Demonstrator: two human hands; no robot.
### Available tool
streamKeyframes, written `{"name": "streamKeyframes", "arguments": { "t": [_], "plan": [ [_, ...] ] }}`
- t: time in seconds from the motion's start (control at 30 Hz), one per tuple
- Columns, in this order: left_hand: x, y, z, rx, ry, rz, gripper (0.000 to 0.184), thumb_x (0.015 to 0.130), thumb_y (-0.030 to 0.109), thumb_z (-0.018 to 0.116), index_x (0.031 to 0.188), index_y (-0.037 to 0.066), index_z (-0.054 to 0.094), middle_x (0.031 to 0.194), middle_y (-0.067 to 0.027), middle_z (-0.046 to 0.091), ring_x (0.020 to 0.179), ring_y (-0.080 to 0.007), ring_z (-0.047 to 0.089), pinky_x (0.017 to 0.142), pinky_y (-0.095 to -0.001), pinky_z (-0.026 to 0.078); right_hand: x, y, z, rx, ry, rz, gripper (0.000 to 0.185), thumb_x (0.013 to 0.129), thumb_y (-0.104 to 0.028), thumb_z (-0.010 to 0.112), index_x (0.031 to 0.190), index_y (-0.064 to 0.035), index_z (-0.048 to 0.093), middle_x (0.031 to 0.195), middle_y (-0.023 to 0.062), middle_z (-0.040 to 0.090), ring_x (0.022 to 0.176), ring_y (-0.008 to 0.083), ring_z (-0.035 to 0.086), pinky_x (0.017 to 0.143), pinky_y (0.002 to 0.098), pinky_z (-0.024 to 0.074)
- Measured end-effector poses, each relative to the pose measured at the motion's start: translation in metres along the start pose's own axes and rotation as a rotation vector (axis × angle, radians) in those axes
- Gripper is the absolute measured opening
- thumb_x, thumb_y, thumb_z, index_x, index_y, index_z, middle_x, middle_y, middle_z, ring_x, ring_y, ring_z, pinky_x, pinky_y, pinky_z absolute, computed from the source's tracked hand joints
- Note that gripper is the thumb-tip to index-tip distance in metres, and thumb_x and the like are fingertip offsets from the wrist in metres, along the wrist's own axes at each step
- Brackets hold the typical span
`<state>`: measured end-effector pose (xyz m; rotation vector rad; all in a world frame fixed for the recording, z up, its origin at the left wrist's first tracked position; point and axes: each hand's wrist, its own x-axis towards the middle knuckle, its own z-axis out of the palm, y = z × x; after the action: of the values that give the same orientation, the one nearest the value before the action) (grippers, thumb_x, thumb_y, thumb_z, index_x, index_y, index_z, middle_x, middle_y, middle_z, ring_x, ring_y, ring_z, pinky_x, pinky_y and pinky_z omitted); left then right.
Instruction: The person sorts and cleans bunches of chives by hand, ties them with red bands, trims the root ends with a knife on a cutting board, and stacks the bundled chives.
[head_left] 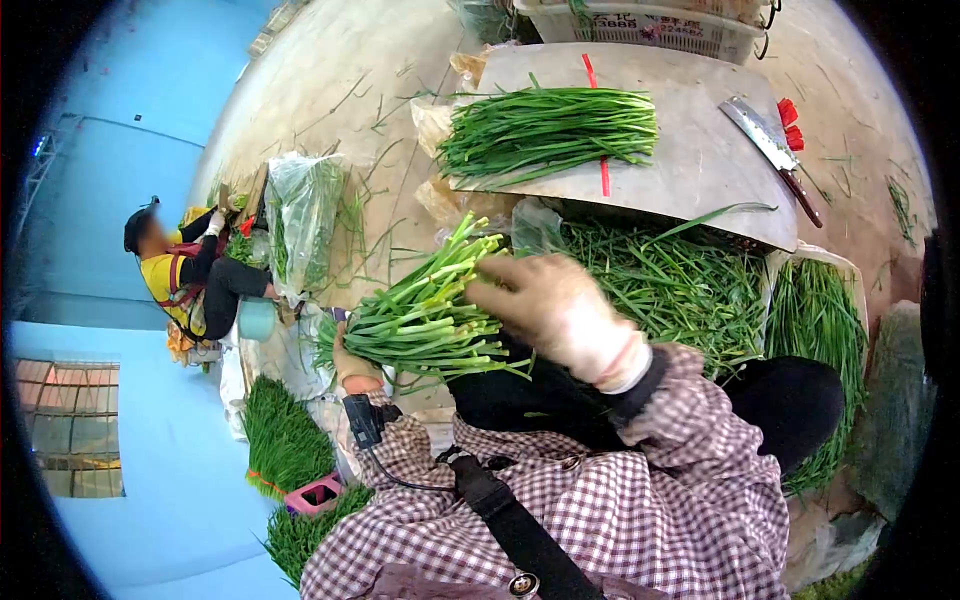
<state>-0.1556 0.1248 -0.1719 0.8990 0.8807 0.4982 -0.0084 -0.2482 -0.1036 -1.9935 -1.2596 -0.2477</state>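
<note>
A thick bunch of garlic chives (430,320) lies across the middle, its pale cut ends pointing right and up. My left hand (355,362) is closed around the bunch from the left and below; leaves hide part of its fingers. Over the pale ends is my right hand (560,310), in a light glove and blurred by motion. Its fingers look stretched and apart, close to the stalk ends; I cannot tell whether they touch. Another pile of chives (550,130) rests on a grey board (690,110), above a red tie strip (604,177).
A cleaver (760,135) lies at the board's right side, near red ties (790,125). Loose greens (670,290) fill the space below the board. More chives (815,330) stand at right and a bundle (285,435) at left. A co-worker (185,265) sits at far left. White crates (650,30) stand behind.
</note>
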Motion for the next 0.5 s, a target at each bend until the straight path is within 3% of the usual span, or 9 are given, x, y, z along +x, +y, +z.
{"name": "streamKeyframes", "arguments": {
  "t": [0.07, 0.1, 0.17, 0.2, 0.23, 0.27, 0.4, 0.47, 0.5],
  "plan": [
    [-0.015, 0.000, 0.019, -0.002, 0.093, 0.006, 0.036, 0.094, 0.035, 0.050, 0.105, 0.005, 0.066, 0.106, -0.0115, 0.068, 0.098, -0.0313, 0.063, 0.090, -0.0443, 0.049, 0.000, 0.001, 0.017, -0.028, -0.067, -0.006, 0.038, 0.071, -0.011, 0.064, 0.109, -0.0134, 0.063, 0.104, 0.0108, 0.063, 0.084, 0.0324, 0.064, 0.069, 0.0425, 0.0529],
    [-0.010, 0.002, 0.017, -0.023, 0.028, -0.010, 0.036, 0.093, 0.035, 0.051, 0.106, 0.005, 0.066, 0.106, -0.0115, 0.068, 0.098, -0.0312, 0.063, 0.090, -0.0442, 0.048, -0.007, 0.010, 0.021, 0.101, -0.034, 0.049, 0.030, 0.074, -0.009, 0.065, 0.104, -0.0128, 0.066, 0.100, 0.0111, 0.064, 0.082, 0.0315, 0.065, 0.068, 0.0416, 0.0532],
    [-0.001, -0.001, 0.005, -0.046, 0.081, 0.042, 0.032, 0.092, 0.034, 0.053, 0.101, 0.006, 0.066, 0.103, -0.0104, 0.068, 0.095, -0.0299, 0.063, 0.089, -0.0435, 0.048, -0.035, 0.031, 0.020, 0.490, 0.143, 0.186, 0.020, 0.078, 0.001, 0.066, 0.096, -0.0084, 0.068, 0.090, 0.0105, 0.067, 0.078, 0.0262, 0.065, 0.068, 0.0337, 0.0536],
    [0.005, -0.002, -0.003, -0.104, 0.060, 0.043, 0.031, 0.092, 0.034, 0.054, 0.100, 0.006, 0.066, 0.102, -0.0103, 0.068, 0.094, -0.0294, 0.063, 0.088, -0.0428, 0.048, -0.052, 0.043, 0.028, 0.612, 0.387, 0.348, 0.024, 0.077, 0.006, 0.064, 0.097, -0.0063, 0.067, 0.089, 0.0089, 0.065, 0.075, 0.0223, 0.063, 0.068, 0.0313, 0.0519],
    [-0.012, 0.001, 0.014, -0.105, 0.116, 0.114, 0.027, 0.091, 0.033, 0.056, 0.092, 0.007, 0.065, 0.094, -0.0087, 0.068, 0.087, -0.0273, 0.063, 0.084, -0.0404, 0.049, -0.059, 0.047, 0.009, 0.485, 0.423, 0.598, 0.017, 0.081, 0.007, 0.065, 0.095, -0.0032, 0.066, 0.089, 0.0081, 0.065, 0.078, 0.0193, 0.062, 0.070, 0.0306, 0.0517],
    [-0.006, 0.000, 0.006, -0.117, 0.103, 0.107, 0.027, 0.093, 0.032, 0.054, 0.091, 0.007, 0.065, 0.093, -0.0082, 0.068, 0.087, -0.0274, 0.063, 0.083, -0.0408, 0.050, -0.061, 0.053, -0.003, 0.542, 0.516, 0.622, 0.012, 0.082, 0.004, 0.066, 0.092, -0.0019, 0.066, 0.090, 0.0094, 0.065, 0.080, 0.0198, 0.062, 0.072, 0.0299, 0.0513],
    [-0.011, 0.011, 0.011, -0.139, 0.085, 0.091, 0.024, 0.093, 0.030, 0.055, 0.086, 0.009, 0.064, 0.085, -0.0065, 0.067, 0.083, -0.0268, 0.063, 0.080, -0.0402, 0.051, -0.013, -0.019, -0.058, 0.629, 0.268, 0.389, 0.039, 0.075, -0.006, 0.076, 0.113, -0.0044, 0.064, 0.098, 0.0122, 0.064, 0.083, 0.0246, 0.063, 0.074, 0.0326, 0.0514],
    [-0.022, 0.011, 0.023, -0.113, 0.074, 0.107, 0.022, 0.091, 0.030, 0.058, 0.084, 0.009, 0.063, 0.084, -0.0061, 0.067, 0.082, -0.0260, 0.063, 0.080, -0.0394, 0.051, 0.014, -0.034, -0.058, 0.384, 0.081, 0.245, 0.054, 0.075, -0.021, 0.076, 0.125, -0.0086, 0.058, 0.104, 0.0148, 0.064, 0.087, 0.0303, 0.064, 0.076, 0.0374, 0.0515],
    [-0.022, 0.011, 0.024, -0.130, 0.094, 0.118, 0.021, 0.088, 0.030, 0.062, 0.083, 0.009, 0.063, 0.082, -0.0060, 0.066, 0.081, -0.0251, 0.062, 0.079, -0.0398, 0.051, 0.025, -0.036, -0.051, 0.199, 0.023, 0.157, 0.044, 0.083, -0.030, 0.068, 0.121, -0.0118, 0.059, 0.101, 0.0145, 0.063, 0.087, 0.0324, 0.063, 0.072, 0.0422, 0.0502]
  ]
}}
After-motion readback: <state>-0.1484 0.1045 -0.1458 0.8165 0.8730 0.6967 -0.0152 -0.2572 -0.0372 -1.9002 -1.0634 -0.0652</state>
